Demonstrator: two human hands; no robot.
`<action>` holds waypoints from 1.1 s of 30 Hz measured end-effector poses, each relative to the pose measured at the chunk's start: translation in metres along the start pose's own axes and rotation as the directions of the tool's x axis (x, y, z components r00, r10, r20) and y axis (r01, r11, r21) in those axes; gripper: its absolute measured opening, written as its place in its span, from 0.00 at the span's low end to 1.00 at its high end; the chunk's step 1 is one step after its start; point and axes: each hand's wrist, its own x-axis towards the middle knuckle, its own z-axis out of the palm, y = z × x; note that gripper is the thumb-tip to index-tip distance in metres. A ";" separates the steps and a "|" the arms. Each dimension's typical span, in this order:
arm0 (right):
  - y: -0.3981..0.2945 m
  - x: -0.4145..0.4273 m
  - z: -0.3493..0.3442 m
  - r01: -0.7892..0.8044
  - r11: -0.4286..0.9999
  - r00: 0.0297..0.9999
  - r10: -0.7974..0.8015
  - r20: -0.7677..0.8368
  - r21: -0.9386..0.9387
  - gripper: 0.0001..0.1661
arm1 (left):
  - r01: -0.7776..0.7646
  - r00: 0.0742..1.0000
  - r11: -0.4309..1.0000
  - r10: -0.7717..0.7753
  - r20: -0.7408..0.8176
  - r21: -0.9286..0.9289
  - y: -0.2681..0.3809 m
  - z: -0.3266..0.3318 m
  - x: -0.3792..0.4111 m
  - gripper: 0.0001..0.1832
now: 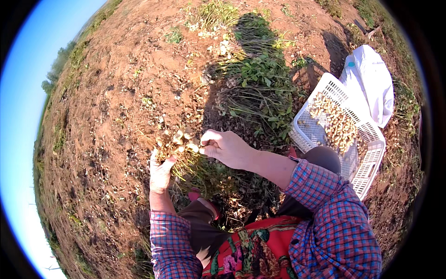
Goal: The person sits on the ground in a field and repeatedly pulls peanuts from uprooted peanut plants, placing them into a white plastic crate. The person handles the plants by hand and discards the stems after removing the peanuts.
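My left hand (162, 171) grips a bunch of uprooted peanut plants (179, 164) by the root end, its pale pods facing up and the stems trailing down towards my lap. At the right edge of the bunch is my right hand (226, 149), thumb and forefinger bent together at a pale peanut pod (192, 147); whether the fingertips hold the pod I cannot tell. To the right stands a white plastic basket (374, 164) with slotted walls, tilted in view, and many loose peanuts (339, 127) lie in it.
Pulled peanut plants (261, 76) lie in a row ahead, partly in my shadow, with more yellowish plants (216, 17) beyond. A white woven sack (369, 80) lies against the basket's far side. Brown soil (111, 104) with dry leaf litter spreads to the left. My knees flank the work.
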 end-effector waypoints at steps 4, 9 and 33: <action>-0.010 0.003 0.008 -0.004 0.915 1.000 0.010 0.011 -0.403 0.27 | 0.046 0.998 0.999 -0.046 0.034 -0.003 -0.006 0.012 -0.005 0.23; -0.025 -0.001 0.004 0.245 0.839 0.970 -0.206 0.132 -0.487 0.23 | -0.071 0.993 0.997 0.071 0.091 -0.006 -0.006 0.006 0.003 0.22; -0.028 -0.061 -0.121 0.002 0.943 0.984 0.057 0.167 -0.332 0.21 | 0.059 0.998 0.788 -0.024 0.066 -0.613 0.017 0.002 -0.061 0.29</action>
